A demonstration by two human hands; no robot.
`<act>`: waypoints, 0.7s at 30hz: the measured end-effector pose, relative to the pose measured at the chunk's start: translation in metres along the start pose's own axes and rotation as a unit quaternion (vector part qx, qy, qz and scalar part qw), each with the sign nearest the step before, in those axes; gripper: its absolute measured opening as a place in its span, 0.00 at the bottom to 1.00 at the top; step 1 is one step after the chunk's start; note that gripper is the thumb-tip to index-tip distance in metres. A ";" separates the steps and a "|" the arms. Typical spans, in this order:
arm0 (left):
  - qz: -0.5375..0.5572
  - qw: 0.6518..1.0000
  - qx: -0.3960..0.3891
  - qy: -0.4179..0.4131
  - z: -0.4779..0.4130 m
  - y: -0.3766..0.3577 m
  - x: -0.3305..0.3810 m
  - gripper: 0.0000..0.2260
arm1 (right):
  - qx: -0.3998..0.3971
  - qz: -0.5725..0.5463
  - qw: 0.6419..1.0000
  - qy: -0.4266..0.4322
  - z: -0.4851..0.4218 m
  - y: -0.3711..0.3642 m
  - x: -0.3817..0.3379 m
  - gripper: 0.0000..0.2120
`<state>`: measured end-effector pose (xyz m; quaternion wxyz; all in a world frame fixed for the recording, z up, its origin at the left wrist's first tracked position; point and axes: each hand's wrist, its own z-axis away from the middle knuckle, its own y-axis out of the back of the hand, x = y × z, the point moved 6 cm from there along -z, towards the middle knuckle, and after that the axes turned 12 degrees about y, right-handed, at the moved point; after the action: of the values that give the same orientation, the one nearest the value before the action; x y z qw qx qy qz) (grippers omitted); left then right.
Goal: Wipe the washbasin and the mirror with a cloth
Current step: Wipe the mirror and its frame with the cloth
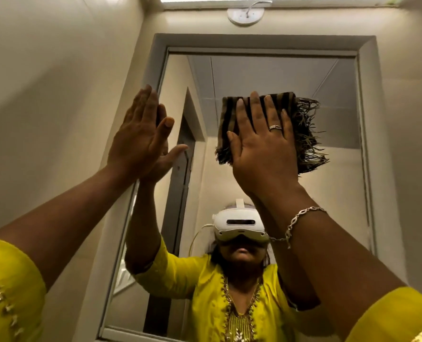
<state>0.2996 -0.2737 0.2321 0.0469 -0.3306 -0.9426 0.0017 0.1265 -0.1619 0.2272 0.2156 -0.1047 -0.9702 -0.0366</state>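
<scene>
Grey-framed mirror [328,119], right hand [261,154] flat on cloth [301,134], fingers spread; left hand [136,137] raised, fingers together

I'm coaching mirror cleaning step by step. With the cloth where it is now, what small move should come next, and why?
Probably slide the right hand and the cloth sideways toward the mirror's right edge. The folded cloth is pressed flat on the upper middle of the glass, the pane to its right is uncovered, and the left hand is flat at the mirror's left edge, apparently bracing.
</scene>
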 end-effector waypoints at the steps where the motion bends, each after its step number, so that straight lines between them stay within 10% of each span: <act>1: 0.004 1.000 0.005 0.005 -0.001 -0.001 -0.002 0.37 | 0.001 0.004 1.000 -0.005 0.004 0.002 0.007 0.27; 21: 0.113 0.993 -0.004 0.034 0.003 0.017 0.010 0.46 | 0.008 0.062 0.986 -0.152 0.051 0.027 0.086 0.29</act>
<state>0.3019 -0.2542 0.2294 0.0769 -0.4346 -0.8973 -0.0077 0.0357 -0.1132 0.2183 0.0683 -0.1671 -0.9836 0.0012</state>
